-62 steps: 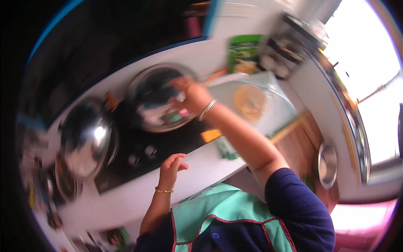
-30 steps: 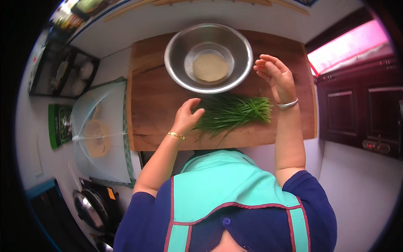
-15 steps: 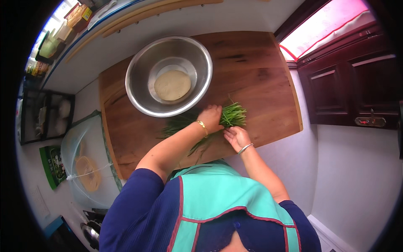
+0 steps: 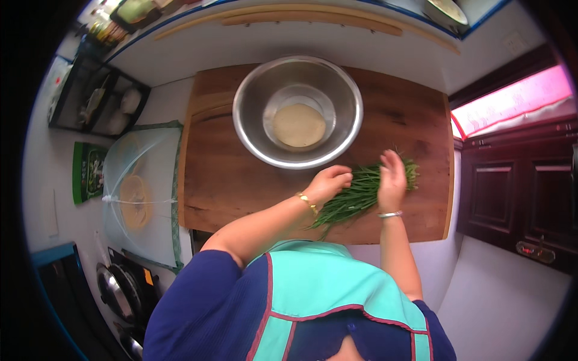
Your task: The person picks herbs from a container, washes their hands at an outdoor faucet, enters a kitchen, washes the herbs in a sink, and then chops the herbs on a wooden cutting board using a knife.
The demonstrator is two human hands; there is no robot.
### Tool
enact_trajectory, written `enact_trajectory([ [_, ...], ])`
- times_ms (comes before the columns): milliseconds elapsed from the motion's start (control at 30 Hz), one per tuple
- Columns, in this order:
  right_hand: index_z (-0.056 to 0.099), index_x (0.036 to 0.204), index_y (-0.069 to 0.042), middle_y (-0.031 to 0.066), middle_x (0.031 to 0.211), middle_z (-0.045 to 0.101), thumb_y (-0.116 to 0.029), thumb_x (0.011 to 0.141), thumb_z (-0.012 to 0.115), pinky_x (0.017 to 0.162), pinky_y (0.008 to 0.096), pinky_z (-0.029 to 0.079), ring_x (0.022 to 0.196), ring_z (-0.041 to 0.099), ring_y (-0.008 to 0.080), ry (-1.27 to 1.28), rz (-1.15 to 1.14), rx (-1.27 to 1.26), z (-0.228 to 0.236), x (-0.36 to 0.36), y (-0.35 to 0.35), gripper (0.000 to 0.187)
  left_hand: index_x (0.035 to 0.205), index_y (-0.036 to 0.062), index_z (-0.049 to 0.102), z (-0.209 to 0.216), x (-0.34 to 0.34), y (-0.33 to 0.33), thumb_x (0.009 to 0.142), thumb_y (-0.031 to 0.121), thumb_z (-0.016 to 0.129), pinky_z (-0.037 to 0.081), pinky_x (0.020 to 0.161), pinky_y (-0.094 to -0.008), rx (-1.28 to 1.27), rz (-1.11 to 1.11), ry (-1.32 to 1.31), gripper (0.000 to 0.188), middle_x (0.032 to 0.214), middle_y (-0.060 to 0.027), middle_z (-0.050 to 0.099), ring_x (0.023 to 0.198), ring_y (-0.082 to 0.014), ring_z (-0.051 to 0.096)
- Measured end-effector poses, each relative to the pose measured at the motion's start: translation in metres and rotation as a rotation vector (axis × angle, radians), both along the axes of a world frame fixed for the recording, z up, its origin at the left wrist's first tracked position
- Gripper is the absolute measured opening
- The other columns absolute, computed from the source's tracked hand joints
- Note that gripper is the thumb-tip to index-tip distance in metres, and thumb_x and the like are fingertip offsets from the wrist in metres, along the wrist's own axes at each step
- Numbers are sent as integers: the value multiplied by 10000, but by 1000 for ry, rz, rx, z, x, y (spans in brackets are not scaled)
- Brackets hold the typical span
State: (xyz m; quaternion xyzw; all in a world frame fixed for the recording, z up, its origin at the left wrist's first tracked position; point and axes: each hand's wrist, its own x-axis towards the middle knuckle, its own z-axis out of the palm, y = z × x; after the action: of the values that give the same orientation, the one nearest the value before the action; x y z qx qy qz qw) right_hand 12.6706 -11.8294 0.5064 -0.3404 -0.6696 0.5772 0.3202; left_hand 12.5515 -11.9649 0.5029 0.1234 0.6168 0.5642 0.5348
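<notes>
A bunch of long green chives [image 4: 360,191] lies slantwise on the wooden board [image 4: 229,156], its pale cut ends toward the right. My left hand [image 4: 330,183], gold bracelet at the wrist, is at the bunch's upper left edge. Its fingers are bent together, and whether anything thin is between them cannot be made out. Across the stems stands my right hand [image 4: 392,185], wearing a silver bangle, fingers stretched out away from me; it hides part of the bunch. Beyond the hands sits a wide steel bowl [image 4: 256,135] with a round lump of dough [image 4: 299,125] inside.
At left a mesh food cover [image 4: 159,198] shelters a round tan item. A green packet [image 4: 89,173] and a black rack [image 4: 90,99] stand beyond it. Pan lids [image 4: 117,292] are at lower left. Wooden rolling pins [image 4: 313,18] lie along the back, dark cabinet doors [image 4: 518,192] at right.
The view has swung, so everything sits further right in it. My left hand has come off the top of the chives to their edge, and my right hand has moved over the stems, its fingers straightened.
</notes>
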Motion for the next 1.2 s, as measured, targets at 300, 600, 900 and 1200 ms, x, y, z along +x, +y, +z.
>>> enact_trajectory([
  [300, 454, 1262, 18, 204, 1148, 587, -88, 835, 529, 915, 358, 424, 1057, 574, 323, -322, -11, 125, -57, -102, 14, 447, 964, 72, 620, 21, -98, -88, 743, 120, 689, 478, 794, -370, 31, -273, 1363, 237, 940, -88, 613, 922, -276, 579],
  [600, 495, 1188, 26, 159, 1051, 645, -50, 840, 531, 872, 326, 445, 989, 617, 238, -160, 55, -26, -73, -183, -84, 358, 979, 70, 643, 7, -182, -192, 715, 137, 711, 486, 802, -367, -15, -321, 1438, 281, 945, -76, 631, 920, -260, 592],
  [900, 379, 1279, 70, 161, 1202, 562, -5, 862, 543, 952, 289, 396, 1114, 545, 212, -25, 238, -333, -64, -302, -179, 454, 989, 48, 639, 9, -290, -284, 719, 76, 675, 461, 862, -381, -170, -193, 1511, 274, 1000, -94, 626, 981, -277, 569],
  [1200, 616, 1082, 20, 120, 1115, 616, -145, 919, 501, 911, 325, 442, 1038, 581, 246, 114, 642, 568, 93, -244, -237, 259, 1006, 44, 636, 58, -192, -218, 888, 127, 540, 499, 681, -333, 382, 270, 855, 173, 852, -122, 667, 786, -215, 647],
])
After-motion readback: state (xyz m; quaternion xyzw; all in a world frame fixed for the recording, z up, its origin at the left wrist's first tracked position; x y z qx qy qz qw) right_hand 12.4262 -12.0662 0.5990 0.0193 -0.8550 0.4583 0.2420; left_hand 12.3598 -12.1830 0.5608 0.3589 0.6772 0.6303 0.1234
